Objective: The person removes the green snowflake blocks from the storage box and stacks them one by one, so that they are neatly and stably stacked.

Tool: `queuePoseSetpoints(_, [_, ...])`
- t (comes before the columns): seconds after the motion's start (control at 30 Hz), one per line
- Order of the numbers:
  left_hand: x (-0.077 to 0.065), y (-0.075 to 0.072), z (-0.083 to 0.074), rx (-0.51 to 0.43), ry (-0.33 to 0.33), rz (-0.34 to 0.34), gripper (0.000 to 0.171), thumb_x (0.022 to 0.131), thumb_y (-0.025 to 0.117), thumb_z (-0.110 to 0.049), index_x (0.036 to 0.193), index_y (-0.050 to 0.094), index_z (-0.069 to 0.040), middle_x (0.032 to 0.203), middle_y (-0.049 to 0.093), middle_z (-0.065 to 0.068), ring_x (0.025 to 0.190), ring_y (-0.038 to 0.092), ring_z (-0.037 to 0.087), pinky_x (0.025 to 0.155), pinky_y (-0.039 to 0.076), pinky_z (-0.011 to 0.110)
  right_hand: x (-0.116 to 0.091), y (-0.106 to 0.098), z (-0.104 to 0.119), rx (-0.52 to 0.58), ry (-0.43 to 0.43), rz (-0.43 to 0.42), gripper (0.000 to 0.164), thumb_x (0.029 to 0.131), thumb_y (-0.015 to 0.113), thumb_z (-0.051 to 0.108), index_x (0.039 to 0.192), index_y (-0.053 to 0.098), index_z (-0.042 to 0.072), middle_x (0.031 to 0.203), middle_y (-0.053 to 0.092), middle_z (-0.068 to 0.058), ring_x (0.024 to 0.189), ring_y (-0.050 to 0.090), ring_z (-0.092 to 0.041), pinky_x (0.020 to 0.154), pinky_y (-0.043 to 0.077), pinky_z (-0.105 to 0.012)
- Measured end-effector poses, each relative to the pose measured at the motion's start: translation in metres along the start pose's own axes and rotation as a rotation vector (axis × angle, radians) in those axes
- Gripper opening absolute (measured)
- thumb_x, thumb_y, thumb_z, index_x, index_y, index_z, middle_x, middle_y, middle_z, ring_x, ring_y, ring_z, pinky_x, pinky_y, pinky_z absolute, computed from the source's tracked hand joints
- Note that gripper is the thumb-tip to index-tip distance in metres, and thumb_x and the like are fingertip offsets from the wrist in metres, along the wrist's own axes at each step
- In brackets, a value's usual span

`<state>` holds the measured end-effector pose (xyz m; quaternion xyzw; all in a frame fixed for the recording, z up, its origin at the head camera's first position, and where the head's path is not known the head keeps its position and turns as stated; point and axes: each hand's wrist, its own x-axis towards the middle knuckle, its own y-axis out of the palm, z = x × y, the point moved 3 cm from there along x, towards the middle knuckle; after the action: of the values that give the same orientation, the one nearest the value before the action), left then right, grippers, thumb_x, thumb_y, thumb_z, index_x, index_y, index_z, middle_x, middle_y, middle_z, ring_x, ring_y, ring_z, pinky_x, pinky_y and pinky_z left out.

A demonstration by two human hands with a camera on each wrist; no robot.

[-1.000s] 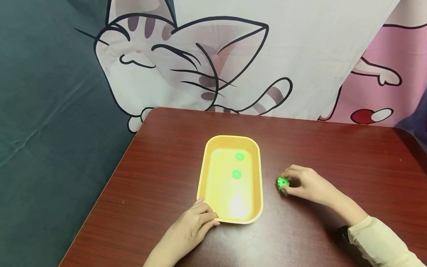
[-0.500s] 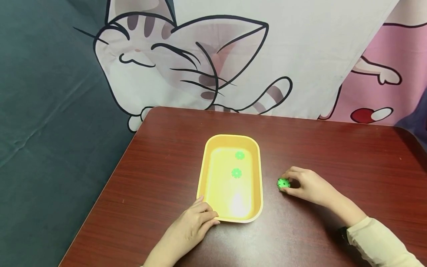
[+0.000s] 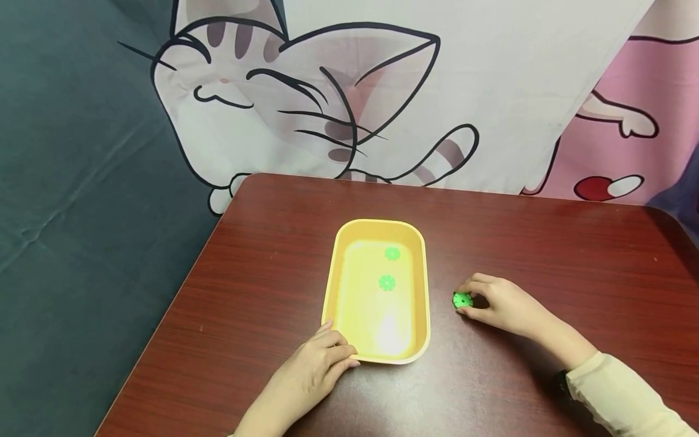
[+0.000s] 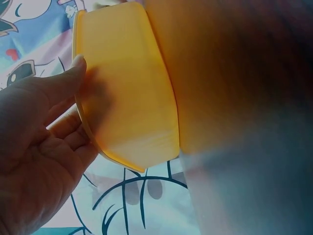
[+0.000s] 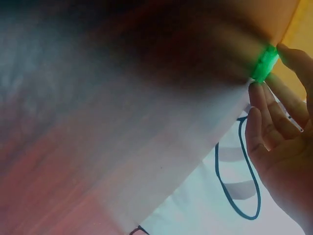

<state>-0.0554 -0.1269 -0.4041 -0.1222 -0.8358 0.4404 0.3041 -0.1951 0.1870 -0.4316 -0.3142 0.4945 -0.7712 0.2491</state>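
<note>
A yellow plastic tray [image 3: 330, 285] stands on the table, and two flat green notched discs, a far one [image 3: 392, 254] and a nearer one [image 3: 387, 283], lie inside it. My left hand [image 3: 314, 367] grips the tray's near left corner, its fingers over the rim; the left wrist view shows the thumb [image 4: 73, 73] at the rim too. To the right of the tray, my right hand [image 3: 499, 303] pinches a green notched disc [image 3: 462, 300] between thumb and fingertips, close over the tabletop. From the right wrist, the green piece [image 5: 265, 63] looks thick, like discs stacked together.
The dark red wooden table [image 3: 262, 273] extends around the tray to both sides. Behind it hangs a cloth backdrop [image 3: 491, 73] with a cartoon cat, and a dark green cloth [image 3: 82, 212] falls at the left.
The green disc in the right hand has tipped from facing me to lying flatter, and the right hand has shifted very slightly. The left hand keeps its hold on the tray.
</note>
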Motion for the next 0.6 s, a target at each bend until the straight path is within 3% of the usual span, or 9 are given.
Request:
queuePoseSetpoints(0.37, [0.0006, -0.0002, 0.0002, 0.013, -0.008, 0.011, 0.004, 0.084, 0.069, -0.018, 0.083, 0.070, -0.014, 0.081, 0.055, -0.010, 0.079, 0.052, -0.002, 0.107, 0.042, 0.039, 0.0008, 0.0016, -0.0005, 0.019, 0.002, 0.010, 0.020, 0.073, 0.079, 0.020, 0.088, 0.066, 0.017, 0.085, 0.057, 0.012, 0.074, 0.054, -0.001, 0.062, 0.054, -0.020])
queuePoseSetpoints(0.6, [0.0004, -0.0004, 0.0002, 0.014, -0.014, 0.015, 0.005, 0.085, 0.069, -0.018, 0.082, 0.069, -0.014, 0.081, 0.054, -0.010, 0.079, 0.052, -0.003, 0.107, 0.042, 0.039, 0.0002, -0.0002, 0.0014, -0.063, -0.021, 0.000, 0.023, 0.072, 0.078, 0.023, 0.092, 0.066, 0.019, 0.085, 0.056, 0.013, 0.074, 0.053, -0.003, 0.060, 0.053, -0.025])
